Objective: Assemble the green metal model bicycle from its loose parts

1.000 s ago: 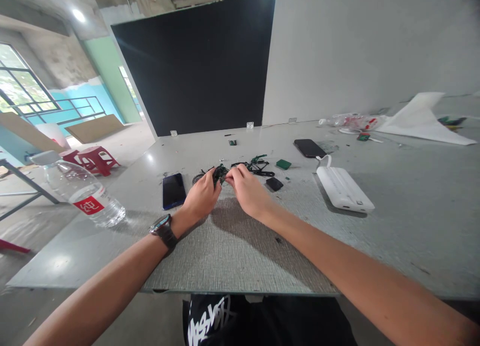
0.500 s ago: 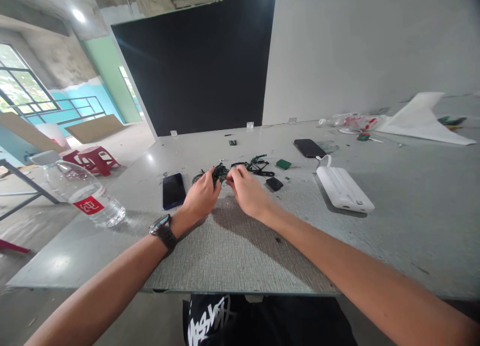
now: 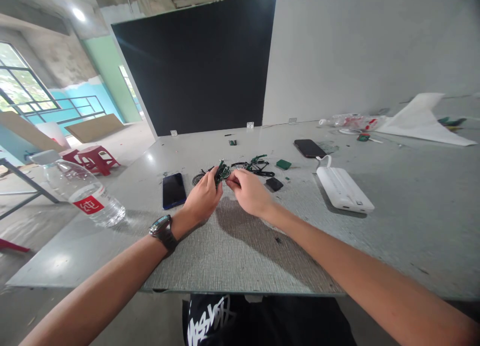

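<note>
My left hand (image 3: 204, 195) is closed around a small dark green and black toy bicycle (image 3: 222, 171), held tilted above the table with a spoked wheel showing. Thumb and fingertips of my right hand (image 3: 246, 190) are pinched together at the toy's right side; what lies between them is too small to make out. Just behind the right hand lies another green and black toy bicycle piece (image 3: 258, 165). A small black spoked wheel (image 3: 197, 178) rests left of the left fingers. To the right are a green block (image 3: 284, 164) and a black block (image 3: 275, 184).
A blue-edged phone (image 3: 174, 191) and a water bottle (image 3: 93, 196) stand left on the grey table (image 3: 240, 266). At the right are a black phone (image 3: 309, 148), a white power bank (image 3: 343, 188) and a crumpled plastic bottle (image 3: 350, 121). An upright black panel (image 3: 198, 66) backs the table.
The toy bicycle in my left hand has turned and shows more of its wheel. My right hand has shifted slightly right and down, its fingertips still pinched.
</note>
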Motion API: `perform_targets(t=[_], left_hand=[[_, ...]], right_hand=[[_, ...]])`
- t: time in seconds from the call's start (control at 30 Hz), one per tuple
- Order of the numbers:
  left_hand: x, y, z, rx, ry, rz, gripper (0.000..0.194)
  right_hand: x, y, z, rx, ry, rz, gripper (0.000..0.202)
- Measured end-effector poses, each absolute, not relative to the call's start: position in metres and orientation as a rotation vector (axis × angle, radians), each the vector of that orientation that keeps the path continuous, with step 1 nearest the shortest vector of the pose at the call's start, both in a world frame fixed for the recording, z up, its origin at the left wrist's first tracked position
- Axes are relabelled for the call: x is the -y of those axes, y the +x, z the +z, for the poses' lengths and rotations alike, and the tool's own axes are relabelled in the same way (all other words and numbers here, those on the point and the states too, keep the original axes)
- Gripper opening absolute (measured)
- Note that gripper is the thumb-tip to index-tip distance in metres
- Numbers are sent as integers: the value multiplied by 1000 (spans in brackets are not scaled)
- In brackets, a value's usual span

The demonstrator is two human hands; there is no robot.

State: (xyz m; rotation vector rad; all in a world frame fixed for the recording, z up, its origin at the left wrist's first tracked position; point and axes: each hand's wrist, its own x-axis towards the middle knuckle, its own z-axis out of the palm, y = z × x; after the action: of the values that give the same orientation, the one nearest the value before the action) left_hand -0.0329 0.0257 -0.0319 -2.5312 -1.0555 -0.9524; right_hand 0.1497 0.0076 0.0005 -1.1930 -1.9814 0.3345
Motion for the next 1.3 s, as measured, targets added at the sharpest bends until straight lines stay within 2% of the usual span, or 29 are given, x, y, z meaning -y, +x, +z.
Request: perform_targets(t=[0.2,0.43,0.7,0.9,1.3], left_hand=[[-22,-28,-29,1203,-2521,-1069,64],[-20,-32,-27,1168,-2611,-1007,77],[-21,-37,-21,1027,-2701,-959,67],[-25,-38,-21,1049,-2716,-984,72],[-23,-42,-13,1026,-2758,-1146,78]], right_hand=[[-12,155,4,1885,-1124,588,15],[-8,160,14,1858,-1134,761,19],[-13,163,13,1820,-1145,898,19],[-16,165,9,1770,-1107,1034,19],[-10,165,15,1745,-1095,1043,19]])
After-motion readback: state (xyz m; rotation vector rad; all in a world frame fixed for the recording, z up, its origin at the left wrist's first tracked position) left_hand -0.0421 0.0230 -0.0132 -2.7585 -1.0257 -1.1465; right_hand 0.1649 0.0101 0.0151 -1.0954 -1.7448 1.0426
